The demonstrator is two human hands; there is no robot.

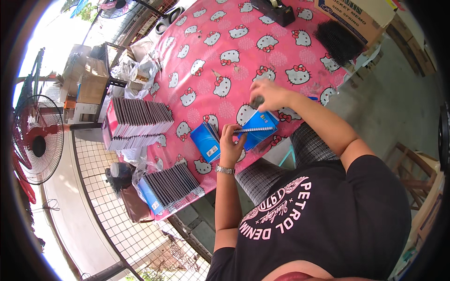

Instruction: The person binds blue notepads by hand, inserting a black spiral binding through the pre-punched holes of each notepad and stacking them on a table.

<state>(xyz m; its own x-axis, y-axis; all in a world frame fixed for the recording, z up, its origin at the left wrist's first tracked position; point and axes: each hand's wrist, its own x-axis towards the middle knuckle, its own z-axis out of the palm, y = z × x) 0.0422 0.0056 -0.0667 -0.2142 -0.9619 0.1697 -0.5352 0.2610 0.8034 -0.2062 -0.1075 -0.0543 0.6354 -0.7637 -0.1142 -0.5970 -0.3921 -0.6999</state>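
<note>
My left hand (230,144) is closed on a blue-covered spiral notebook (255,129), gripping it near one end of its coil binding. That notebook lies tilted over another blue notebook (269,116) at the table's near edge. Just beyond it my right hand (272,95) hovers, fingers curved and thumb apart, slightly blurred; a dark patch shows between them, and I can make out no held object. To the left of my left hand lies a small pile of blue notebooks (205,143).
A pink cat-patterned cloth covers the table (201,89). Tall notebook stacks (140,117) stand at the left, with another stack (171,185) nearer. Black coils (340,42) lie by a cardboard box (358,18) at the far right, near a tape dispenser (276,11). A fan (40,140) stands left.
</note>
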